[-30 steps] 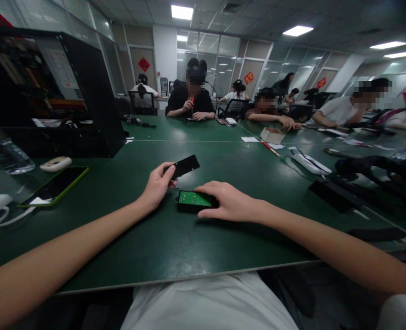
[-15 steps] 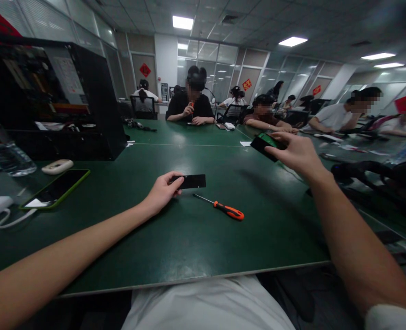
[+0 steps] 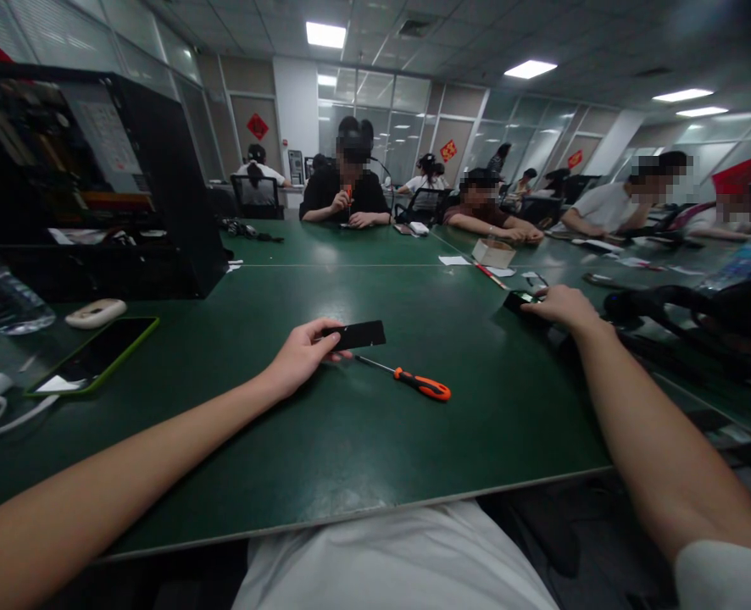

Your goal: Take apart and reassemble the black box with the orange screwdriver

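My left hand (image 3: 300,359) is closed around one end of a thin black rectangular plate (image 3: 364,333), held low over the green table (image 3: 325,440). Just below the plate lies a screwdriver (image 3: 423,385) with an orange and black handle, its metal tip pointing toward my left fingers. At the right side of the table, my right hand (image 3: 566,307) grips a flat black piece (image 3: 519,301) with a green face. The fingers cover much of that piece, and I cannot tell whether it rests on the tabletop.
An open black computer case (image 3: 178,186) stands at left, near a water bottle (image 3: 10,296) and a green-edged phone (image 3: 99,356). A small cardboard box (image 3: 493,252) sits beyond my right hand, black headphones (image 3: 661,326) to its right. Several people sit around, one person (image 3: 347,186) directly opposite.
My right hand has come down toward the table, carrying the black and green piece right and nearer the tabletop. The cardboard box behind it now shows. My left hand keeps the plate, tilted slightly.
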Action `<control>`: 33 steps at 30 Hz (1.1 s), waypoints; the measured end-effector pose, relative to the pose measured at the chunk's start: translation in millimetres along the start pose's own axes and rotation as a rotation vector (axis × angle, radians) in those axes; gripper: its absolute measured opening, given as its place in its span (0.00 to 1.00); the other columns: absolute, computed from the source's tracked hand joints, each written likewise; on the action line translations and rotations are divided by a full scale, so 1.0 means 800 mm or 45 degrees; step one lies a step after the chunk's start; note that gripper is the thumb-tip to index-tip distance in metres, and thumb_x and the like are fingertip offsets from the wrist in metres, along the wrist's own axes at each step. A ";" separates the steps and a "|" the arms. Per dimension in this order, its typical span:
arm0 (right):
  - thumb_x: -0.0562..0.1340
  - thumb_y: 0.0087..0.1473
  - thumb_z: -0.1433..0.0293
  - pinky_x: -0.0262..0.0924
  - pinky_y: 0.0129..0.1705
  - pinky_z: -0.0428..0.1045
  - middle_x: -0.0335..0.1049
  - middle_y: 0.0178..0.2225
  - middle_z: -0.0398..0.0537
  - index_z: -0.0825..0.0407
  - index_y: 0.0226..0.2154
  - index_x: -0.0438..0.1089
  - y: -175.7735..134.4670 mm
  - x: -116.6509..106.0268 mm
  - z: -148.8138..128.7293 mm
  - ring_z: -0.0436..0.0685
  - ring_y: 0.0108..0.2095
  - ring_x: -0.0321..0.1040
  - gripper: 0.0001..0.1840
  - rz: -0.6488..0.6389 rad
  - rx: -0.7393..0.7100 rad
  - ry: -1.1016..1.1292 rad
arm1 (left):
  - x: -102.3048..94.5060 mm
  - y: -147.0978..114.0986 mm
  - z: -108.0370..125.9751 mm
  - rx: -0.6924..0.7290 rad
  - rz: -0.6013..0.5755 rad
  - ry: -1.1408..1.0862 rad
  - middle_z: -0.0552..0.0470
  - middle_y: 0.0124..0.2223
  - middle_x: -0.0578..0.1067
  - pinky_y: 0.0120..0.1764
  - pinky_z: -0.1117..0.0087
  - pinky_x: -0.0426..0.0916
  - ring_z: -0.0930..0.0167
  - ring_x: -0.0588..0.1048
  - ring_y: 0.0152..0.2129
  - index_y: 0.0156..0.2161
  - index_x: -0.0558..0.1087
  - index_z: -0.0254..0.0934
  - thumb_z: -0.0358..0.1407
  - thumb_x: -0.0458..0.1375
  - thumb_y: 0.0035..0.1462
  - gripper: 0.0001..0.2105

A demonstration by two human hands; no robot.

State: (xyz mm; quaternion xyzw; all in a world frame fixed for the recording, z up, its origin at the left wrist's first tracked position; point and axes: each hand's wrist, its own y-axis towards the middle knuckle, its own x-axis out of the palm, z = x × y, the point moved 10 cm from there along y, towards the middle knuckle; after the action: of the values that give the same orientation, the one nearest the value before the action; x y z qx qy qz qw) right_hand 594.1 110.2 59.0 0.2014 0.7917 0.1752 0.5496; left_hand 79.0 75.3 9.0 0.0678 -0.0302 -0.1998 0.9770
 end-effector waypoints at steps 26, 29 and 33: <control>0.68 0.55 0.60 0.65 0.41 0.48 0.74 0.38 0.47 0.54 0.36 0.69 -0.163 0.103 -0.426 0.51 0.36 0.70 0.15 -1.169 -0.348 1.154 | 0.057 -0.047 0.059 0.605 -0.221 0.538 0.48 0.41 0.74 0.42 0.68 0.70 0.68 0.74 0.39 0.35 0.68 0.37 0.32 0.60 0.62 0.05; 0.69 0.55 0.60 0.65 0.41 0.48 0.74 0.36 0.46 0.55 0.40 0.71 -0.163 0.105 -0.424 0.51 0.37 0.70 0.17 -1.222 -0.373 1.122 | 0.059 -0.048 0.065 0.644 -0.221 0.619 0.48 0.41 0.74 0.39 0.70 0.69 0.68 0.73 0.39 0.35 0.68 0.37 0.31 0.60 0.63 0.05; 0.68 0.56 0.59 0.65 0.41 0.47 0.73 0.36 0.46 0.56 0.42 0.72 -0.168 0.111 -0.425 0.51 0.37 0.70 0.18 -1.270 -0.379 1.105 | 0.064 -0.051 0.066 0.684 -0.262 0.689 0.50 0.40 0.74 0.38 0.70 0.68 0.70 0.73 0.36 0.36 0.69 0.37 0.29 0.59 0.63 0.04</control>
State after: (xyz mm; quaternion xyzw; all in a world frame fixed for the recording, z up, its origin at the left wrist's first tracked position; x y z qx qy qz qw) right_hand 229.3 21.0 35.0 -0.3545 0.9061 0.0728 0.2190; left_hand 105.6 12.0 56.7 0.3739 0.1841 -0.2567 0.8720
